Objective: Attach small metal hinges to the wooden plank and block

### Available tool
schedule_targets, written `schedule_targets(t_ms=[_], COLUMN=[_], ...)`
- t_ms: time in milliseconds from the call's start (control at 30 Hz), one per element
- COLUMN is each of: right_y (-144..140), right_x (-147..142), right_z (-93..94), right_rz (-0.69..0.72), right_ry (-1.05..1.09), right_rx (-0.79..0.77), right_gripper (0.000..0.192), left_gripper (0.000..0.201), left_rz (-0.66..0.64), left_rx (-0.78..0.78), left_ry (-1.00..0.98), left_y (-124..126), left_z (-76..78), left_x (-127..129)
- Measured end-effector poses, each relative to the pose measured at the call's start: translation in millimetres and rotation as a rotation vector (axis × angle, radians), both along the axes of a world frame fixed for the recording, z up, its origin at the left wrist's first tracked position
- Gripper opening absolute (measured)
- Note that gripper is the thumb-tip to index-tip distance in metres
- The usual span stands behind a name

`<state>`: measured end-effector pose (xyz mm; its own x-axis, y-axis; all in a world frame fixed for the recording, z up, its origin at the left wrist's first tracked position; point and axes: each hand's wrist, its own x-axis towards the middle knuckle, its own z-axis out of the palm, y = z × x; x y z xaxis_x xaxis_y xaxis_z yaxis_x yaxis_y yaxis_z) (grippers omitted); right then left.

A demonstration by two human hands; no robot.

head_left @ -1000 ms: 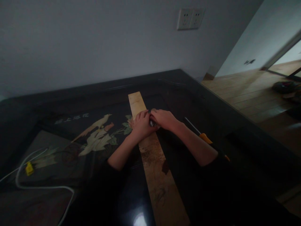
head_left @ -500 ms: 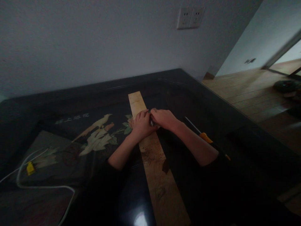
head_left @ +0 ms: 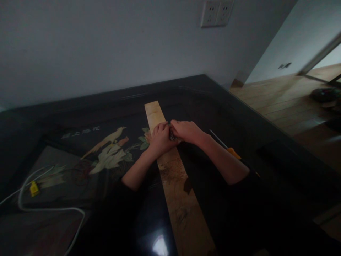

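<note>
A long, narrow wooden board [head_left: 174,188] lies on the dark tabletop, running away from me. Over its far part, my left hand [head_left: 162,138] is closed, with its fingers bent across the wood. My right hand [head_left: 186,131] presses against it at the board's right edge, fingers curled. Between the two hands shows a small, shiny metal object [head_left: 172,135], mostly covered by the fingers, so its kind is hidden. To the right, partly behind my right forearm, lies a screwdriver [head_left: 233,153] with a yellow and black handle and a thin shaft.
The dark table [head_left: 186,83] has a bird-and-flower picture and stands against a wall with a double socket [head_left: 217,13]. On the left lie a white cable [head_left: 50,209] and a small yellow piece [head_left: 34,189]. Wooden floor [head_left: 277,96] shows beyond the right edge.
The camera view has shifted slightly, so the table sits a little higher. Both hands keep nearly the same hold and place on the board.
</note>
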<state>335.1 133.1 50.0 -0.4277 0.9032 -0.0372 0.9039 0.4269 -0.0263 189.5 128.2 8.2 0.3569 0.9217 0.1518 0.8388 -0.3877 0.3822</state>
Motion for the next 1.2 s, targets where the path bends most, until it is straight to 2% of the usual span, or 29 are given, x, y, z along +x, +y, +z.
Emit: schedule_targets(t_ms=[167,400,767,967,1200], right_y=[-0.3,0.9,0.8,-1.7,0.0], right_x=[-2.2,-4.2,0.7,-0.4,-5.5], right_z=[-4.3,-10.8,-5.8,-1.4,-9.9], right_rz=[-0.062,-0.046,0.003,-0.025,-0.07], right_ry=[0.006,0.014,0.019,0.03,0.022], right_rx=[0.017,0.034,0.016,0.009,0.017], right_gripper=[0.037,0.039,0.031,0.032,0.039], left_gripper=[0.06,0.064,0.064,0.063,0.059], left_rz=[0.012,0.012,-0.016,-0.006,-0.011], left_rx=[0.002,0.002,0.005,0.005,0.011], left_ry=[-0.003,0.005,-0.021,0.006,-0.004], left_y=[-1.6,-0.5,1.1,0.7,1.2], left_z=[0.9,-0.4,-2.5,-1.7,-3.1], left_x=[0.8,0.7,-1.4,-0.7,-1.5])
